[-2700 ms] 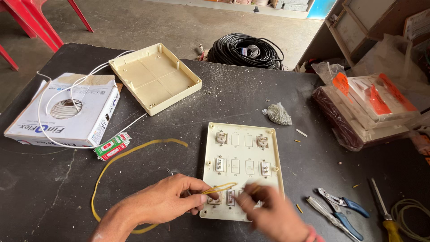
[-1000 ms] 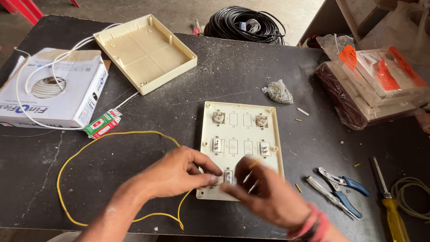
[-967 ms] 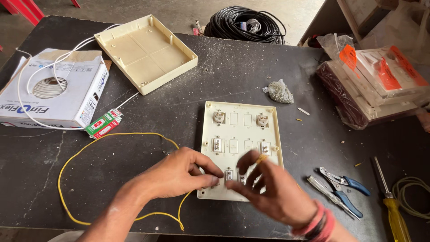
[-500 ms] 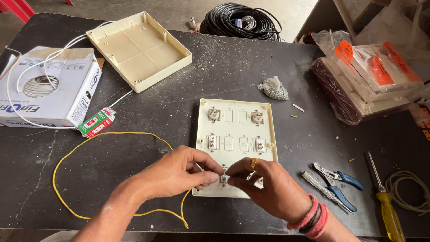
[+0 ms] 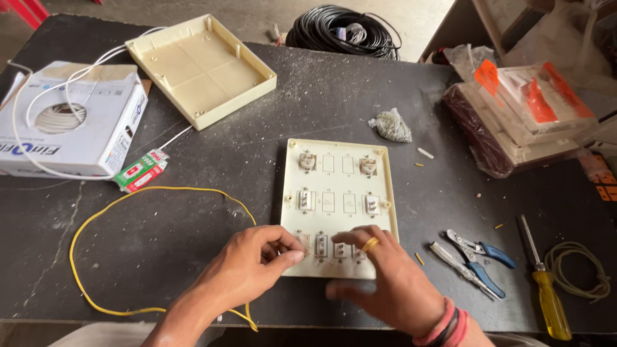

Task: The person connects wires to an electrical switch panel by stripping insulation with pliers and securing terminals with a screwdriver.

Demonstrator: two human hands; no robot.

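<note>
While left hand [image 5: 257, 266] pinches yellow wire [image 5: 116, 205] end at switch plate [image 5: 337, 193] bottom row, we judge wiring barely begun; right hand [image 5: 385, 283] rests on plate, holding nothing we see.

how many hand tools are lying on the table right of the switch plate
2: blue-handled pliers just right of the cream switch plate, and a yellow-handled screwdriver further right, beside a loose wire coil. The right hand could be hiding something small.

Blue-handled pliers [image 5: 474, 260]; yellow screwdriver [image 5: 544, 288]; black cable coil [image 5: 344, 30]; cream tray [image 5: 200, 67].
</note>
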